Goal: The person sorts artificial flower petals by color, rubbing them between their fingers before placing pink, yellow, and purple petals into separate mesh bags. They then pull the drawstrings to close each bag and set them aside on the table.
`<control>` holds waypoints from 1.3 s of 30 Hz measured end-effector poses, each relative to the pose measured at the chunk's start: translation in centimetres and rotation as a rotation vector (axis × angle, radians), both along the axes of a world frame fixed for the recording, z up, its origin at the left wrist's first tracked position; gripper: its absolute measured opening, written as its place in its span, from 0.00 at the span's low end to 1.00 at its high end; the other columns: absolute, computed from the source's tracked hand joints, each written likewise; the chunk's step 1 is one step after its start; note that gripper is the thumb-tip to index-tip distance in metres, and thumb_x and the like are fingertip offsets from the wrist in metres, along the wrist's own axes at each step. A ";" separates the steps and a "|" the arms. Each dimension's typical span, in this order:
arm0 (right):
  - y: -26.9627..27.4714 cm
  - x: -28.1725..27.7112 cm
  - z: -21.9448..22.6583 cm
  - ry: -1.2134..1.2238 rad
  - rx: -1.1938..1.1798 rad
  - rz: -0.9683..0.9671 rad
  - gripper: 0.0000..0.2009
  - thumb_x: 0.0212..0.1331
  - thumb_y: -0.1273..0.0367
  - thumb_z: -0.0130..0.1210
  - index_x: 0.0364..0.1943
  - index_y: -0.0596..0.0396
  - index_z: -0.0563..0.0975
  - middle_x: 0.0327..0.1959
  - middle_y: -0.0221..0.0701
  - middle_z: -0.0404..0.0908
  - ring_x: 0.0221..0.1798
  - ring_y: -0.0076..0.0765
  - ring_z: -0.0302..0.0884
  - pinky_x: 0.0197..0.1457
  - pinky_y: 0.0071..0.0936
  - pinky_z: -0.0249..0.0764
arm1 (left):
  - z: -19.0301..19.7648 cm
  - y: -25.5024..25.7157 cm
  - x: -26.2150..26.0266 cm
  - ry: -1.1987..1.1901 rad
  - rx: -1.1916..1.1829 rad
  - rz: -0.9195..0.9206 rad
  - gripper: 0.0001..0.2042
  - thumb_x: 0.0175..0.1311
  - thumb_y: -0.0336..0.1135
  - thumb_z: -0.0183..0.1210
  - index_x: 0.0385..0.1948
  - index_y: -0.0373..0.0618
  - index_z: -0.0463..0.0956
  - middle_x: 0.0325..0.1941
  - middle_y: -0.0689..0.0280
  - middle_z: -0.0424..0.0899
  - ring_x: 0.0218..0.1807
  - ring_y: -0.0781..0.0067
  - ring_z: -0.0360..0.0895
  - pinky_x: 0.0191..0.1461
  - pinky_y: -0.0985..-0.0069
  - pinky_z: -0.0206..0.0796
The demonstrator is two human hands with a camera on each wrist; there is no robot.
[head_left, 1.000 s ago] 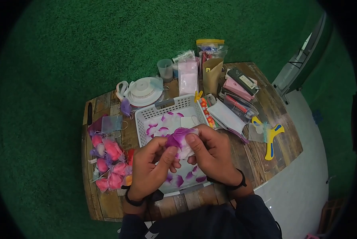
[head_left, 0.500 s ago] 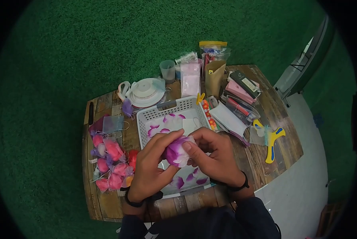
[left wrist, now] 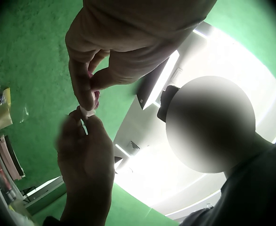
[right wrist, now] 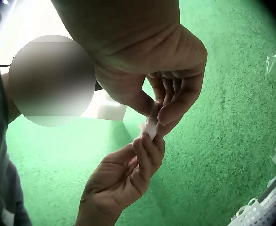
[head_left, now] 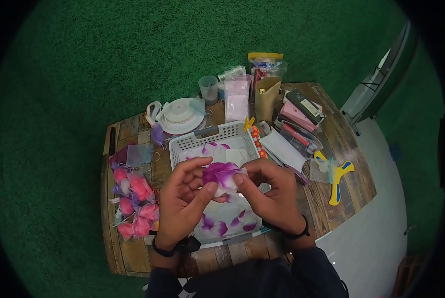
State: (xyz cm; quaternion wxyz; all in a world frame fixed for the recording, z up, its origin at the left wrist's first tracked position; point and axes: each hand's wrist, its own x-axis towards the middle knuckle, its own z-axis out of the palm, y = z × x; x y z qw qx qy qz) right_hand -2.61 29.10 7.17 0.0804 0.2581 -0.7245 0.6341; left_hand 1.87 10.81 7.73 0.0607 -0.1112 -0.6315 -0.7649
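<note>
A small bunch of purple-and-white petals (head_left: pixel 223 177) is held between both hands above a white basket (head_left: pixel 183 144). The left hand (head_left: pixel 185 201) pinches its lower left side with the thumb, the index finger raised beside it. On the other side the right hand (head_left: pixel 274 193) pinches the white edge between thumb and fingers. Loose petals (head_left: pixel 220 228) lie in the basket under the hands. Seen from the left wrist, the left hand (left wrist: pixel 124 47) and right hand (left wrist: pixel 88 165) meet at the petals (left wrist: pixel 87 112); the right wrist view shows a white part (right wrist: pixel 150 129) between the fingertips.
Pink and purple pouches (head_left: pixel 140 188) lie left of the basket, a ribbon roll (head_left: pixel 182 115) behind them. A clear cup (head_left: pixel 208 89), a paper bag (head_left: pixel 267 99) and packets stand at the back. Boxes (head_left: pixel 302 111) and a yellow-blue tool (head_left: pixel 337 184) lie on the right.
The left index finger has lifted off the top of the petals, and its other fingers have spread. The petals have turned between the hands, their purple side now up and to the left.
</note>
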 end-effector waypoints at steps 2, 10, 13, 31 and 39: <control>0.0 -0.3 0.0 0.069 0.022 -0.002 0.04 0.58 0.75 0.62 0.35 0.61 0.79 0.26 0.32 0.83 0.25 0.20 0.79 0.25 0.19 0.72 | -0.1 -0.1 0.0 0.013 0.002 0.043 0.19 0.68 0.23 0.55 0.59 0.33 0.64 0.50 0.57 0.77 0.49 0.75 0.78 0.47 0.73 0.80; 0.1 0.1 0.7 -0.019 0.060 0.024 0.06 0.57 0.73 0.65 0.35 0.60 0.79 0.25 0.26 0.81 0.27 0.17 0.75 0.31 0.17 0.70 | 0.0 -0.1 0.3 0.054 -0.056 0.079 0.13 0.69 0.23 0.55 0.53 0.32 0.72 0.45 0.60 0.82 0.44 0.79 0.79 0.45 0.79 0.78; 0.0 0.0 0.8 -0.042 0.035 0.035 0.07 0.58 0.72 0.65 0.35 0.59 0.79 0.26 0.26 0.81 0.28 0.17 0.75 0.31 0.17 0.69 | -0.2 -0.2 0.4 0.054 -0.112 0.104 0.11 0.69 0.23 0.55 0.51 0.33 0.74 0.45 0.61 0.83 0.44 0.80 0.80 0.46 0.80 0.76; -0.1 -0.2 0.4 0.016 0.024 0.045 0.09 0.54 0.73 0.65 0.39 0.57 0.80 0.36 0.30 0.82 0.33 0.22 0.79 0.29 0.18 0.73 | -1.2 -0.5 0.7 0.119 -0.245 0.167 0.14 0.64 0.22 0.61 0.51 0.32 0.75 0.45 0.58 0.84 0.48 0.76 0.81 0.48 0.81 0.75; 0.1 -0.4 0.2 0.225 -0.007 -0.047 0.14 0.48 0.78 0.68 0.40 0.57 0.80 0.41 0.34 0.77 0.37 0.23 0.76 0.32 0.17 0.71 | 0.0 0.8 0.4 0.084 -0.033 0.092 0.20 0.62 0.17 0.60 0.57 0.31 0.69 0.50 0.55 0.81 0.51 0.69 0.81 0.52 0.74 0.79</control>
